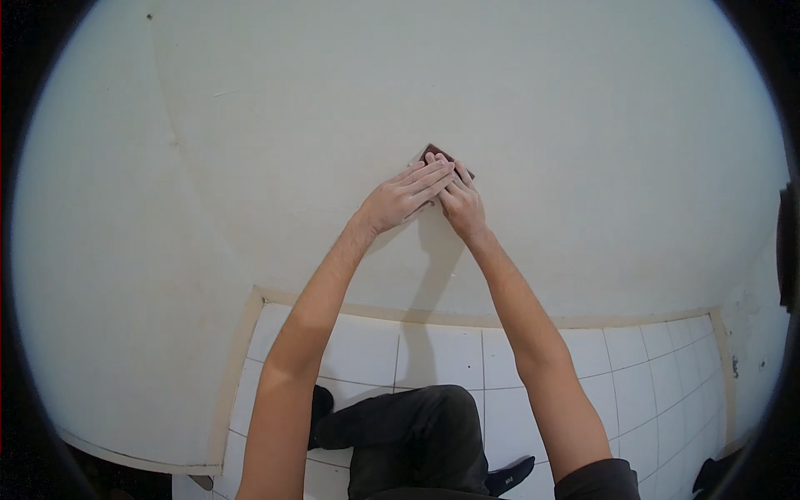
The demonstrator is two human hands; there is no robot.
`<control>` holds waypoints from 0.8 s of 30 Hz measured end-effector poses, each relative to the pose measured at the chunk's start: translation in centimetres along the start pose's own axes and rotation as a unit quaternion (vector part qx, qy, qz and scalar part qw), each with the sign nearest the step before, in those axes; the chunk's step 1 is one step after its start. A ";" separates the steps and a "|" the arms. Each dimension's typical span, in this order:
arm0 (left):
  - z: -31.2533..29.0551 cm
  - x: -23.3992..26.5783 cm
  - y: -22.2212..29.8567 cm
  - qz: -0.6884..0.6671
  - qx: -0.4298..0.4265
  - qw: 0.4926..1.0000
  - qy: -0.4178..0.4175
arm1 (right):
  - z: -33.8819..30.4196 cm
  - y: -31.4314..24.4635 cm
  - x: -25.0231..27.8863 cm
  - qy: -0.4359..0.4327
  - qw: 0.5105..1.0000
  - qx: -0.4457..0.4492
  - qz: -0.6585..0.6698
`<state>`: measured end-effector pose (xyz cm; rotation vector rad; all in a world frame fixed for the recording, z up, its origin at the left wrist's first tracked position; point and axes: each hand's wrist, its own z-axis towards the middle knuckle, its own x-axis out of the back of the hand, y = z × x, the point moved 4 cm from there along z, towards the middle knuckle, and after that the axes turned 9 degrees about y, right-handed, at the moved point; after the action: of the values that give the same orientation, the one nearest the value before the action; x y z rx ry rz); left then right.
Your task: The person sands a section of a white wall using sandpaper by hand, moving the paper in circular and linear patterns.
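A dark reddish-brown piece of sandpaper point(430, 150) with a pale edge lies flat against the off-white wall point(533, 108). My left hand point(398, 198) reaches in from the left, its fingers pressed together and laid across the sandpaper and partly over the fingers of the other hand. From the right, my right hand point(463, 204) bears on the same piece, fingers pointing up and to the left. Both hands hold it to the wall. Most of the sandpaper is hidden under the fingers, so its full shape does not show.
Below the wall runs a beige skirting strip point(433, 316), then a white tiled floor point(358, 348). My bent leg in dark trousers point(408, 425) is close to the wall. A wall corner juts out at the left. A dark object point(786, 250) hangs at the far right edge.
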<state>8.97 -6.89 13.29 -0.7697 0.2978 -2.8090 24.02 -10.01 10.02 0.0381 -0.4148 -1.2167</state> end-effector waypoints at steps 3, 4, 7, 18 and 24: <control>-0.1 -0.3 -0.4 0.001 0.010 1.000 -0.007 | 0.4 0.1 0.5 -0.032 0.999 0.016 0.006; -0.2 -0.4 -0.5 0.018 0.005 1.000 -0.009 | 0.5 0.1 0.4 -0.046 0.999 0.023 -0.004; -0.6 -0.6 -0.3 0.051 0.018 0.998 -0.012 | 0.3 -0.2 0.7 -0.072 0.997 0.024 -0.013; 0.8 -2.7 -1.1 0.104 -0.058 0.992 -0.038 | -2.9 -0.9 -0.1 0.103 0.980 -0.115 0.122; 2.4 -3.0 -3.2 0.131 -0.186 0.964 -0.138 | -5.7 -3.5 -0.7 0.073 0.976 -0.178 0.104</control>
<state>12.32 -3.42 14.69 -1.0964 0.8257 -2.3871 22.53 -11.76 3.67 -0.2178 -0.0666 -1.0572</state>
